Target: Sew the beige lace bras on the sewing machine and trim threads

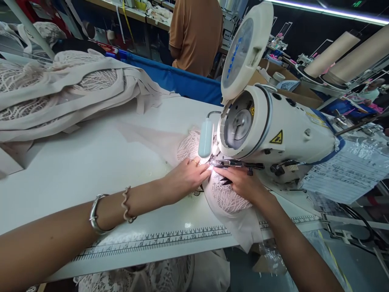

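Note:
A pale pink lace piece with plain fabric edges (229, 198) lies under the needle area of a white sewing machine (287, 127). My left hand (190, 177) is on its left side, fingers bent and closed on the cloth close to the presser foot. My right hand (243, 182) is at the right of the needle, index finger stretched toward it on the lace. Two dark pointed blades, like thread snips (226, 181), stick out from under that hand; their grip is hidden. A small lamp (206, 138) lights the fingertips, and the glare hides the needle.
A heap of matching lace pieces (100, 87) lies on the table at the left. A printed ruler (182, 236) runs along the front edge. The machine's round cover (247, 48) stands raised. Beyond a blue cloth barrier (179, 79) is a person in brown (197, 36).

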`<state>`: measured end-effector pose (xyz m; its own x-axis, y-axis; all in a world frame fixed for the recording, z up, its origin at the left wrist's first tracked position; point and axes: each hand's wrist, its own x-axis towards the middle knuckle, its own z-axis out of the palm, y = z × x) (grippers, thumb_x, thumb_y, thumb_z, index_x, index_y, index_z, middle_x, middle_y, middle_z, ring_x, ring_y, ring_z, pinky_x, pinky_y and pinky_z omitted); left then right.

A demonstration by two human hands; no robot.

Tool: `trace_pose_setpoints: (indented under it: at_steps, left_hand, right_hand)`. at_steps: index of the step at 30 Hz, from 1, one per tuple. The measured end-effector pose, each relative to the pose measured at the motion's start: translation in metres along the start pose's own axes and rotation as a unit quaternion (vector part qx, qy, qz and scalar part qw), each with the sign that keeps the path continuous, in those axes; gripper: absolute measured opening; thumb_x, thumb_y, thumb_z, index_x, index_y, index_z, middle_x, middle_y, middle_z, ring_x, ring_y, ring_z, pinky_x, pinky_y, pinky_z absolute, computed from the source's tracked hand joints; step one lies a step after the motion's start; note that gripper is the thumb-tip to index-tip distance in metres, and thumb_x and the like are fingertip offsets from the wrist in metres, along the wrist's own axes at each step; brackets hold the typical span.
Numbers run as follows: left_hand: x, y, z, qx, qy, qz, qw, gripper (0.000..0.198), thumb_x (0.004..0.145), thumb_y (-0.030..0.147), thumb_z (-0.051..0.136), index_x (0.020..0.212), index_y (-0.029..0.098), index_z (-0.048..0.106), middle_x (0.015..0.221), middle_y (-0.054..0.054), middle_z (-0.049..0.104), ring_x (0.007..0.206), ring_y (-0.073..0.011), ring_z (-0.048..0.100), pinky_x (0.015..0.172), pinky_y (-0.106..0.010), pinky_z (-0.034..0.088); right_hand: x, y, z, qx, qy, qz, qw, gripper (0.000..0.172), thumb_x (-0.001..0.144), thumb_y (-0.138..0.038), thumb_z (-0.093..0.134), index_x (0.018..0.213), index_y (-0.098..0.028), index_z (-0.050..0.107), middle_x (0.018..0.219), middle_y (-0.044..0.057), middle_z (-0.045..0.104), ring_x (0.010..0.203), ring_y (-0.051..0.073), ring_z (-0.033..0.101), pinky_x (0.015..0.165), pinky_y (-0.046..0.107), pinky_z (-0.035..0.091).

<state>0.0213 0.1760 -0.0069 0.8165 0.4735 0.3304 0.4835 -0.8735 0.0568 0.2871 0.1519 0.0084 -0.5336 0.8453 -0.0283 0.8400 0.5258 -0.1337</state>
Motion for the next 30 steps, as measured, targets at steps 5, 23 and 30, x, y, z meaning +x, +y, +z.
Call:
trace_pose_setpoints:
  at_steps: [5,23,30]
  left_hand:
    - [0.0,-0.012,-0.003,-0.036,-0.006,0.009,0.999,0.045,0.088,-0.007,0.049,0.123,0.019,0.059,0.117,-0.007,0.071,0.093,-0.0219,0.059,0.078,-0.034,0.037]
    - [0.006,-0.012,-0.005,0.043,0.018,0.006,0.999,0.038,0.088,-0.008,0.04,0.108,0.014,0.065,0.121,-0.014,0.068,0.093,-0.0235,0.06,0.08,-0.037,0.042]
    - [0.004,0.043,-0.003,0.144,-0.02,-0.009,0.989,0.033,0.101,0.019,0.044,0.115,-0.003,0.064,0.112,-0.027,0.071,0.105,-0.0349,0.069,0.086,-0.046,0.055]
  right_hand:
    - [0.0,-0.003,0.002,-0.013,0.012,-0.021,1.0,0.076,0.082,0.0,0.046,0.151,-0.031,0.049,0.122,0.003,0.074,0.113,0.023,0.066,0.099,0.033,0.053]
    - [0.01,-0.024,-0.005,-0.035,0.022,0.074,0.996,0.028,0.078,-0.005,0.056,0.097,-0.024,0.066,0.095,0.004,0.071,0.077,0.019,0.06,0.056,0.026,0.035]
    - [0.007,-0.019,0.009,0.026,0.076,0.119,0.99,0.03,0.079,-0.005,0.056,0.099,-0.024,0.068,0.087,0.001,0.069,0.079,0.018,0.062,0.066,0.026,0.045]
